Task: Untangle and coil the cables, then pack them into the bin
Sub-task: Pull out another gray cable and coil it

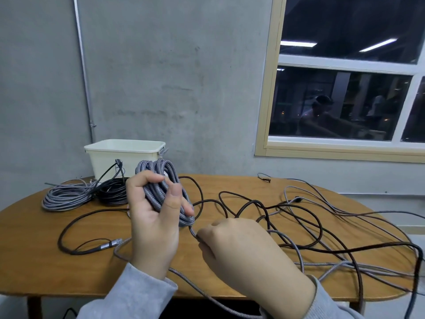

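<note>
My left hand (153, 217) grips a partly wound coil of grey braided cable (161, 178), held upright above the table. My right hand (236, 247) pinches the loose strand of the same grey cable just below the coil. A tangle of dark brown cable (264, 210) and more grey cable (333, 265) spreads over the right half of the table. At the back left lie a finished grey coil (66, 196) and a black coil (112, 192). Behind them stands the cream plastic bin (124, 157).
The oval wooden table (34, 238) stands against a grey concrete wall. A metal plug (115, 243) on a cable end lies near the front left. Cable strands hang over the table's right edge. A window (345, 88) is at the upper right.
</note>
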`<state>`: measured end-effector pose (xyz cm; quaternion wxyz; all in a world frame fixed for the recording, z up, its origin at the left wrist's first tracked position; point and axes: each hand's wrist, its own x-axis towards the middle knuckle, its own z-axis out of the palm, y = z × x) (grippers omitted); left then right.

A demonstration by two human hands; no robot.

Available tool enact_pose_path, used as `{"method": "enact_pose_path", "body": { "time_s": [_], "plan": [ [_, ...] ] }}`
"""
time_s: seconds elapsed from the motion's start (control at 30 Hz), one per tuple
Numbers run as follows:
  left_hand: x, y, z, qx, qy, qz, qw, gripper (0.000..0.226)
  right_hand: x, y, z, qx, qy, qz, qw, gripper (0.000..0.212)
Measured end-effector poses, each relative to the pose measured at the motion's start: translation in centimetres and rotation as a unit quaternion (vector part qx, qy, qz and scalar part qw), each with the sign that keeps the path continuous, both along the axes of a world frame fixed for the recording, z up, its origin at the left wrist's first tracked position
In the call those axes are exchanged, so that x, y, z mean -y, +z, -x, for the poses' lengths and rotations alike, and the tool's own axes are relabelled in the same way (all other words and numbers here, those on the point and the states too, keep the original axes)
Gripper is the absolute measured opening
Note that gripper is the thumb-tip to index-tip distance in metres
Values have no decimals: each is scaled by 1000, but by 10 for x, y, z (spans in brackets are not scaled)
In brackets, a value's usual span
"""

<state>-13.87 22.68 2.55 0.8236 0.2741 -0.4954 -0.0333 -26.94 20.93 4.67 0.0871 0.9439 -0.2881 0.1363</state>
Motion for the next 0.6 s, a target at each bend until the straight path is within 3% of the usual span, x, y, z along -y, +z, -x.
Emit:
{"method": "enact_pose_path", "body": {
  "time_s": [0.23,0.4,0.47,0.6],
  "plan": [
    [4,-6,-6,9,-35,-41,999,28,-1,-1,1,76,86,-8,993,14],
    [3,-8,-7,-2,-137,-80,987,45,-10,18,10,140,126,-61,980,3],
    [3,-9,-6,19,-178,-86,980,58,-12,25,17,207,141,-93,964,3],
    [8,-10,-3,50,-240,-92,965,74,-2,25,19,320,151,-279,893,10]
  ]
}}
